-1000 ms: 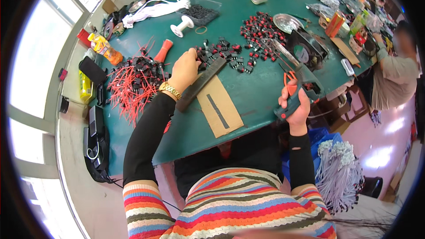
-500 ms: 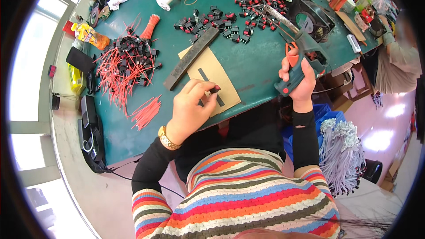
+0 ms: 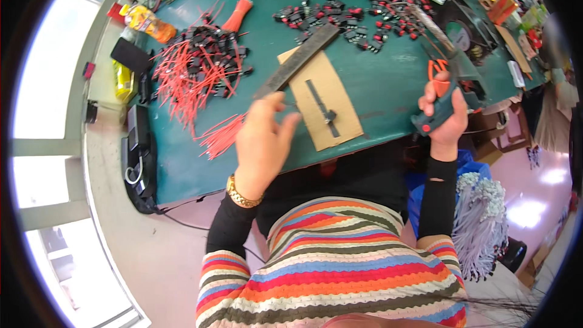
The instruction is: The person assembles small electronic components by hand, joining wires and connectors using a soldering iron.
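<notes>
Switch sat, small and black, on the dark strip on the brown card in the head view. The left hand was a bit wide, with its thumb away from its fingers, near the dark bar and red wires. I could not tell if it touched them. The right hand held a gray-green tool by its handle, right of the card.
</notes>
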`<action>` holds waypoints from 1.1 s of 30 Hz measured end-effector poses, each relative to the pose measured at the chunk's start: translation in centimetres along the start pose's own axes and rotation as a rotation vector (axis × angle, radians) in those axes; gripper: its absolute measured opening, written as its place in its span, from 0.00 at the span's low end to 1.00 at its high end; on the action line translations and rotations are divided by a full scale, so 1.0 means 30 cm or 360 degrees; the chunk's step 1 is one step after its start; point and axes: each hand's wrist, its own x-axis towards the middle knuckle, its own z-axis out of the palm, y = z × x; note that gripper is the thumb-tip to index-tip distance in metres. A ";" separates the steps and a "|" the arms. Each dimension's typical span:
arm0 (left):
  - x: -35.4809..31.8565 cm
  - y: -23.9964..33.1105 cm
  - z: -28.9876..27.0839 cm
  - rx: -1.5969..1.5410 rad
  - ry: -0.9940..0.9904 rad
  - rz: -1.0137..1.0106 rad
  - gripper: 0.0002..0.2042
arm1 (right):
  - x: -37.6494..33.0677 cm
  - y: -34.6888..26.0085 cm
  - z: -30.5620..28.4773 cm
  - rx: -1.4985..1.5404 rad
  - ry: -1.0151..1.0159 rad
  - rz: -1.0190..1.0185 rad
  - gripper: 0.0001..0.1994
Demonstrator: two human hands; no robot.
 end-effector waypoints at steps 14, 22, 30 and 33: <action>-0.036 -0.294 -0.139 0.0509 0.0132 -0.0287 0.06 | 0.003 0.002 0.031 -0.0215 0.0026 -0.0061 0.22; -0.008 -0.110 -0.054 0.0038 -0.0088 0.0367 0.05 | 0.002 0.012 0.020 -0.0070 0.0013 -0.0043 0.20; 0.086 -0.037 0.080 -0.0097 -0.0369 0.1394 0.09 | 0.005 0.012 0.043 -0.0094 0.0100 -0.0119 0.17; 0.071 -0.054 0.106 -0.0202 -0.0311 0.1253 0.09 | -0.002 0.013 0.056 -0.0123 0.0156 -0.0160 0.17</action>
